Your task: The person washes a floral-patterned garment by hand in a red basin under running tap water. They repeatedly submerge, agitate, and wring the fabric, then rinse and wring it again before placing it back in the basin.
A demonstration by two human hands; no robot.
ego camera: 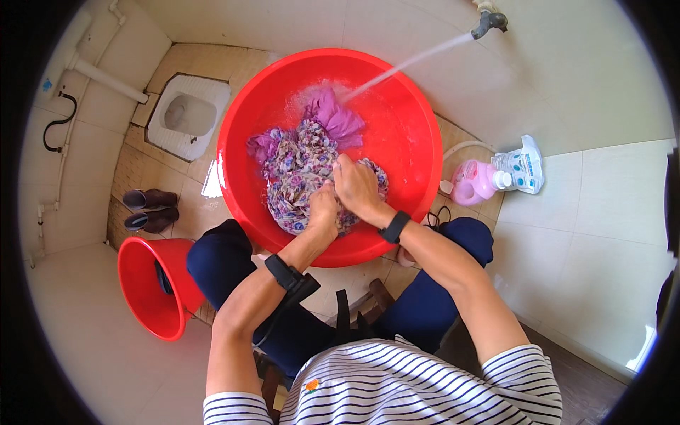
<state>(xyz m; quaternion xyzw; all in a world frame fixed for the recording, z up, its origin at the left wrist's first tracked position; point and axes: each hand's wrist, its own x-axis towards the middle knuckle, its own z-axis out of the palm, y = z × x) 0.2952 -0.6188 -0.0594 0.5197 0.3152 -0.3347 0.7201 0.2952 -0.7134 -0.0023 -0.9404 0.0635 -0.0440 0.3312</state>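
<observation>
Both of my hands are inside a large red plastic basin (pixel 409 159), close together on a bunched floral cloth (pixel 292 196). My left hand (pixel 323 208) grips the cloth near its middle. Just above and to the right, my right hand (pixel 357 183) is closed on the same wet fabric, its fingertips hidden in the grip. A plain purple cloth part (pixel 334 119) lies at the far end of the heap, where water from a wall tap (pixel 487 24) pours into the basin. Foamy water surrounds that end.
A squat toilet pan (pixel 186 114) is set in the floor at left, with dark boots (pixel 151 210) nearer me. A red bucket (pixel 149 297) leans on its side by my left knee. Right of the basin stand a pink detergent bottle (pixel 473 183) and a white-blue pouch (pixel 526 164).
</observation>
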